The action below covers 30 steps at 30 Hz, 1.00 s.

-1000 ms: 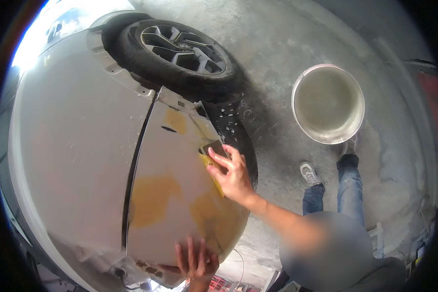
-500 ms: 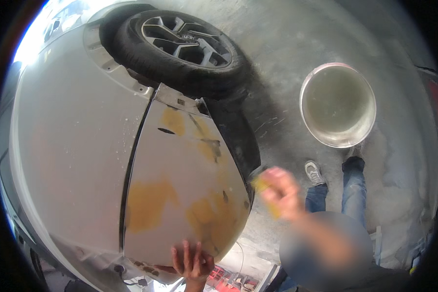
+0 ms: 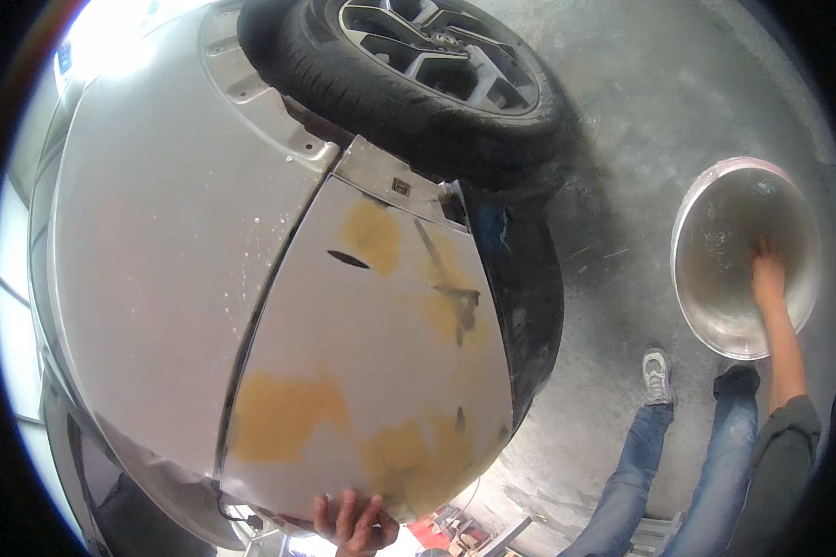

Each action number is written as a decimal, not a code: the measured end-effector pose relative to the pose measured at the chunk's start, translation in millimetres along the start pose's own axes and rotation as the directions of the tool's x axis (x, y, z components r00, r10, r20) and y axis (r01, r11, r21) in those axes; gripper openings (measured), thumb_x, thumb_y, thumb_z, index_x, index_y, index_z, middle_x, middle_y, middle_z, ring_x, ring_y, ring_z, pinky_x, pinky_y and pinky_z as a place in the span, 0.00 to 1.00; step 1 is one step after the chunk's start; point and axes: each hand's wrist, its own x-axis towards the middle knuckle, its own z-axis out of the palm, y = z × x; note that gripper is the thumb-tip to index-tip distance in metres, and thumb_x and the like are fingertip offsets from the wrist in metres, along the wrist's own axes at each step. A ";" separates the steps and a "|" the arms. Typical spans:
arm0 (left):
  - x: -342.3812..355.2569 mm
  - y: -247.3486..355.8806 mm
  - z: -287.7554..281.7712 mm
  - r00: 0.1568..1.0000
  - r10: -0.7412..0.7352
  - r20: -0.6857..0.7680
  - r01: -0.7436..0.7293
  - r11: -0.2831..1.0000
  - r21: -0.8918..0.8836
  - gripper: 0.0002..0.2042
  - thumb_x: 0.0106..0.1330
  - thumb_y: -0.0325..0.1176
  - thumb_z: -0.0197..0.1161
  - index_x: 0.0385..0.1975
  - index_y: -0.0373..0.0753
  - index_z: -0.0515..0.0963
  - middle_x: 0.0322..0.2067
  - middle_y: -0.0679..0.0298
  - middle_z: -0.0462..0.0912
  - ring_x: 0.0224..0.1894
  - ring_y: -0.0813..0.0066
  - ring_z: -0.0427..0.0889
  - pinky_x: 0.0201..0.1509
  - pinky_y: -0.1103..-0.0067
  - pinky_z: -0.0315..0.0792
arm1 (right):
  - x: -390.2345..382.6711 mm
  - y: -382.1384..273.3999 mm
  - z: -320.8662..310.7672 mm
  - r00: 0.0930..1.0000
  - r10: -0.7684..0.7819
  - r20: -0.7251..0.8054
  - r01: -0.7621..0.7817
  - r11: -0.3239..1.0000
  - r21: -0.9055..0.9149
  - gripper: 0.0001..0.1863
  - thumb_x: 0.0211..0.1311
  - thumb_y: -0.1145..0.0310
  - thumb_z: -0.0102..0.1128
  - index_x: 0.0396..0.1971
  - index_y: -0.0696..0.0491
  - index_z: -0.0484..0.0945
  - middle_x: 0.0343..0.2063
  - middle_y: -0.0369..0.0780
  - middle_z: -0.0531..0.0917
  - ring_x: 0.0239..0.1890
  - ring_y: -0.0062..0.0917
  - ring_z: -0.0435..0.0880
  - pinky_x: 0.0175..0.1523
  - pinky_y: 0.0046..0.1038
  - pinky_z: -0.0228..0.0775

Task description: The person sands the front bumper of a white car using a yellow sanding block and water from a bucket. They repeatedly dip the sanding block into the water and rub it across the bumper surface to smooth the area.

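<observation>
A pale grey car bumper panel (image 3: 334,334) with patches of yellow-brown filler and dark marks fills the middle. My left hand (image 3: 355,522) rests at its near edge, fingers apart and lying on the surface. Over to the right, my right hand (image 3: 767,271) reaches down into a round, pale bucket (image 3: 683,278) of cloudy water. Its fingers are bent and partly lost in the water. What they hold, if anything, is hidden there.
The car's body panel (image 3: 167,269) lies left of a dark seam. A tyre with a spoked wheel (image 3: 446,56) stands at the top. My jeans-clad legs and a light shoe (image 3: 657,373) are on the concrete floor (image 3: 613,306). Red items (image 3: 427,531) lie below the panel.
My right hand has gone from beside the bumper panel, where it held a blurred yellow piece, rightward into the bucket. My left hand stays at the panel's near edge. The view has shifted.
</observation>
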 end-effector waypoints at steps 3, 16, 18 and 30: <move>5.1 0.2 0.5 0.999 -0.004 0.052 0.007 0.998 -0.056 0.17 0.56 0.40 0.60 0.44 0.49 0.86 0.56 0.58 0.84 0.72 0.37 0.65 0.76 0.30 0.35 | -10.5 1.3 3.6 0.999 0.050 -0.001 -0.050 0.997 -0.055 0.22 0.65 0.68 0.59 0.59 0.58 0.78 0.62 0.56 0.75 0.65 0.49 0.73 0.69 0.45 0.68; 114.8 24.2 -14.8 0.807 0.275 0.522 -0.085 0.930 -0.358 0.32 0.59 0.44 0.68 0.63 0.32 0.76 0.72 0.51 0.69 0.77 0.55 0.60 0.82 0.55 0.45 | -187.9 -330.8 -468.9 0.669 -0.352 -0.655 0.688 0.628 0.364 0.19 0.53 0.71 0.67 0.47 0.51 0.85 0.59 0.47 0.80 0.58 0.40 0.79 0.64 0.43 0.70; 146.1 33.7 29.3 0.820 0.313 0.479 -0.163 0.930 -0.328 0.38 0.58 0.47 0.70 0.66 0.29 0.72 0.71 0.49 0.68 0.78 0.54 0.59 0.83 0.60 0.47 | -196.2 -321.7 -469.0 0.713 -0.249 -0.655 0.636 0.623 0.455 0.22 0.52 0.70 0.70 0.51 0.50 0.86 0.61 0.46 0.79 0.59 0.39 0.77 0.65 0.43 0.69; 284.8 48.2 149.6 0.700 0.357 0.619 -0.422 0.906 -0.047 0.48 0.65 0.64 0.59 0.74 0.29 0.61 0.78 0.48 0.56 0.82 0.56 0.47 0.85 0.66 0.37 | -254.9 -157.1 -351.7 0.972 -0.008 -0.236 0.200 0.554 0.808 0.29 0.48 0.68 0.78 0.55 0.50 0.85 0.64 0.46 0.76 0.61 0.41 0.74 0.67 0.39 0.69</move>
